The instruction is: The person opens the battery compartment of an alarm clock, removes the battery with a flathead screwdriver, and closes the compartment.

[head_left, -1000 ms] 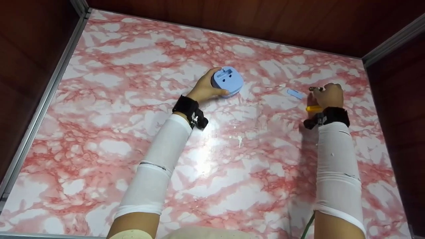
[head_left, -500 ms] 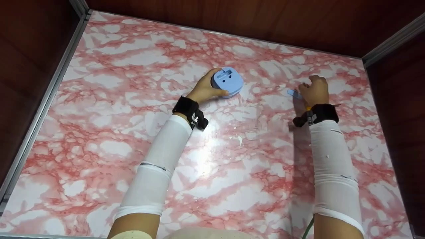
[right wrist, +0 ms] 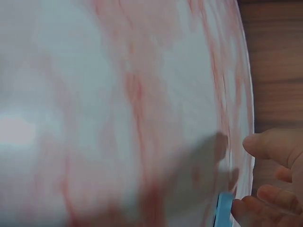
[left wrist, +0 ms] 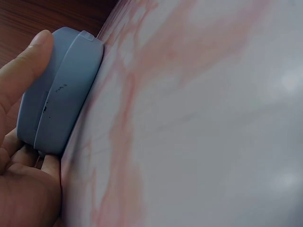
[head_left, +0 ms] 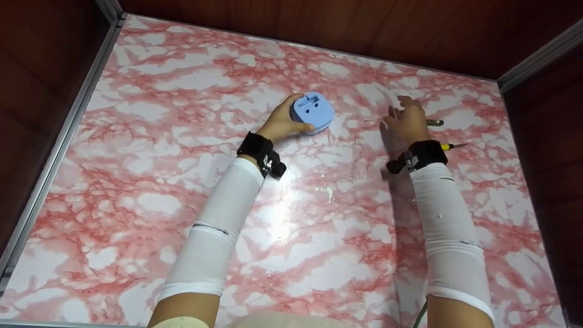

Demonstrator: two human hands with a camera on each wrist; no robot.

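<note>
My left hand (head_left: pixel 284 120) grips a rounded, light-blue plastic case (head_left: pixel 319 116), thumb on one side and fingers on the other. An open slot and two dark holes show on the case's upper face. In the left wrist view, the blue case (left wrist: pixel 68 90) is on the marbled surface, seen from its side. To the right, my right hand (head_left: pixel 408 122) is over the surface with its fingers spread and relaxed. By its fingertips in the right wrist view lies a small blue strip-shaped cover (right wrist: pixel 224 210); whether they touch it I cannot tell. The hand hides this cover in the head view.
A small dark cylinder, apparently a battery (head_left: pixel 435 122), lies just right of the right hand. Behind that wrist, a screwdriver (head_left: pixel 451 146) with a yellow handle is partly hidden. Dark wooden walls (head_left: pixel 319 27) border the red-and-white marbled tabletop (head_left: pixel 136 136).
My right hand has left the battery, now lying on the table, and moved left over the blue cover. The screwdriver's tip has come into view. The left hand and case stay put.
</note>
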